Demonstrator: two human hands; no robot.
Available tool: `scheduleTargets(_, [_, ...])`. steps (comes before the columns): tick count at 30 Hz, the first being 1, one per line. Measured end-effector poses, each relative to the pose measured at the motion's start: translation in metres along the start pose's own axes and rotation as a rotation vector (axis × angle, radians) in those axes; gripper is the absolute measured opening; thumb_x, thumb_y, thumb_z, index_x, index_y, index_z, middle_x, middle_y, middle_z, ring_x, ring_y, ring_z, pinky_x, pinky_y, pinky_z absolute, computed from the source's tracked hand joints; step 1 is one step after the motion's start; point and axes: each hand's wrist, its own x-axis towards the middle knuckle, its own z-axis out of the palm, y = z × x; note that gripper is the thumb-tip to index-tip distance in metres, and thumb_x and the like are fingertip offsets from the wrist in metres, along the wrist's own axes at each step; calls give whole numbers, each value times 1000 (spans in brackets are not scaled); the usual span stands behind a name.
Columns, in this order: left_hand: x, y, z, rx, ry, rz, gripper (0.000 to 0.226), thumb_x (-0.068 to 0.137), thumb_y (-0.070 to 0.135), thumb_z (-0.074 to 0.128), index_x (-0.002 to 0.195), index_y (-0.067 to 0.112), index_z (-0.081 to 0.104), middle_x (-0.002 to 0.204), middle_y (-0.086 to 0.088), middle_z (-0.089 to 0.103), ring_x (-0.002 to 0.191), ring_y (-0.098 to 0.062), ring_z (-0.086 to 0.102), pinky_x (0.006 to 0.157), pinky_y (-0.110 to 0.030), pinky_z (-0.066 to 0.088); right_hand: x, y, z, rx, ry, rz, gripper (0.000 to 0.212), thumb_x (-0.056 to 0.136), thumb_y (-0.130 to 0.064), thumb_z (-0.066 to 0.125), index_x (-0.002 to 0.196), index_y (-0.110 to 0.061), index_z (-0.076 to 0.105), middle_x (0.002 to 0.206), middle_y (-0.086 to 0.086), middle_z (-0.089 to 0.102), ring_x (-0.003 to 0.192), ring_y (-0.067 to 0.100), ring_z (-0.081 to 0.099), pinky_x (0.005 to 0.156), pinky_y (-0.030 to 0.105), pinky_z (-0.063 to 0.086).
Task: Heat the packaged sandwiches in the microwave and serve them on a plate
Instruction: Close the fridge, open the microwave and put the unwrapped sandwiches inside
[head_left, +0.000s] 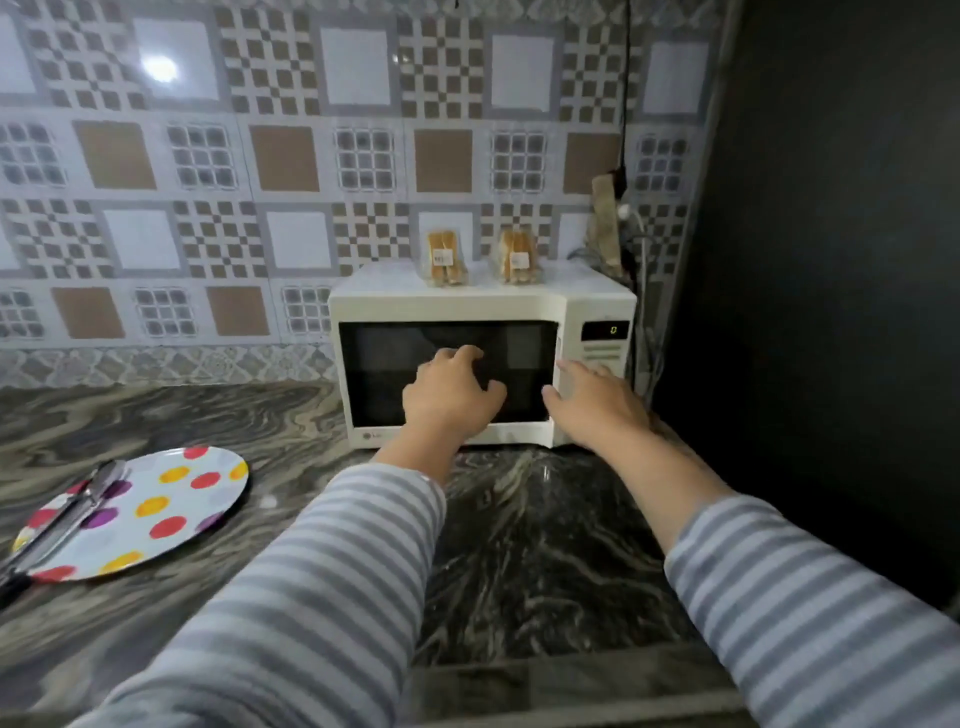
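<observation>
A white microwave (452, 304) stands on the counter against the tiled wall, its door closed and its display lit. Two packaged sandwiches sit upright on its top, one on the left (445, 258) and one on the right (517, 256). My left hand (449, 392) hovers in front of the dark door window with its fingers loosely curled and nothing in it. My right hand (597, 402) reaches toward the door's right edge by the control panel (602, 351), fingers extended. A polka-dot plate (156, 512) lies at the left on the counter.
Metal tongs (62, 522) rest across the plate's left side. A dark wall or cabinet side (831, 260) closes off the right. Cables and a brown bag (608, 228) hang behind the microwave's right corner. The marbled counter (545, 545) stretches in front of the microwave.
</observation>
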Motion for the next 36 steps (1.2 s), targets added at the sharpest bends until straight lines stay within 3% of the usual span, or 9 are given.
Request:
scheduleTargets(4, [-92, 9, 23, -59, -222, 25, 45, 87, 45, 53, 128, 26, 55, 125, -1, 60, 114, -26, 58, 91, -36, 49, -98, 42, 16, -29, -99, 114, 46, 93, -47, 45, 135, -28, 48, 137, 3, 49, 124, 28, 48, 97, 40, 46])
scheduleTargets(10, [-205, 39, 66, -75, -599, 132, 31, 87, 39, 55, 115, 29, 65, 117, 1, 67, 104, -24, 62, 91, -38, 53, -229, 114, 14, -24, -313, 306, 41, 94, -37, 47, 133, -29, 52, 130, 5, 55, 113, 28, 56, 92, 38, 49])
scheduleTargets(13, [-254, 64, 94, -59, -715, 175, 37, 85, 40, 57, 118, 26, 65, 119, 0, 66, 108, -24, 61, 93, -39, 51, -286, 152, 6, -23, -328, 412, 35, 93, -36, 43, 123, -27, 57, 124, 6, 56, 106, 28, 56, 88, 39, 50])
scheduleTargets(17, [-318, 109, 129, 3, -880, 283, 30, 90, 33, 52, 116, 24, 63, 124, 1, 61, 113, -23, 57, 96, -37, 48, -360, 210, -13, -1, -292, 543, 36, 95, -35, 44, 128, -28, 55, 126, 3, 57, 106, 25, 59, 88, 38, 53])
scheduleTargets(25, [-443, 238, 173, -4, -1050, 557, 36, 91, 39, 50, 124, 29, 58, 125, 6, 58, 117, -21, 55, 99, -37, 46, -500, 336, -80, 4, -206, 792, 39, 92, -32, 45, 126, -20, 57, 132, 7, 56, 120, 30, 53, 97, 36, 47])
scheduleTargets(28, [-494, 300, 187, -2, -1101, 657, 40, 93, 36, 52, 130, 24, 55, 137, 1, 53, 126, -24, 50, 105, -39, 41, -553, 388, -116, 27, -155, 888, 38, 91, -31, 48, 126, -19, 57, 130, 7, 58, 119, 27, 53, 96, 36, 46])
scheduleTargets(33, [-578, 409, 221, -103, -1187, 749, 43, 79, 43, 54, 117, 27, 61, 125, 3, 64, 113, -22, 59, 99, -36, 47, -637, 477, -171, 8, -79, 1071, 41, 93, -36, 46, 132, -25, 53, 130, 4, 57, 120, 23, 52, 95, 34, 46])
scheduleTargets(36, [-626, 465, 232, -144, -1189, 812, 36, 89, 35, 50, 122, 27, 60, 125, 4, 61, 114, -21, 58, 100, -33, 46, -685, 523, -202, -15, -29, 1176, 41, 93, -36, 46, 132, -25, 53, 130, 5, 58, 121, 24, 52, 94, 33, 44])
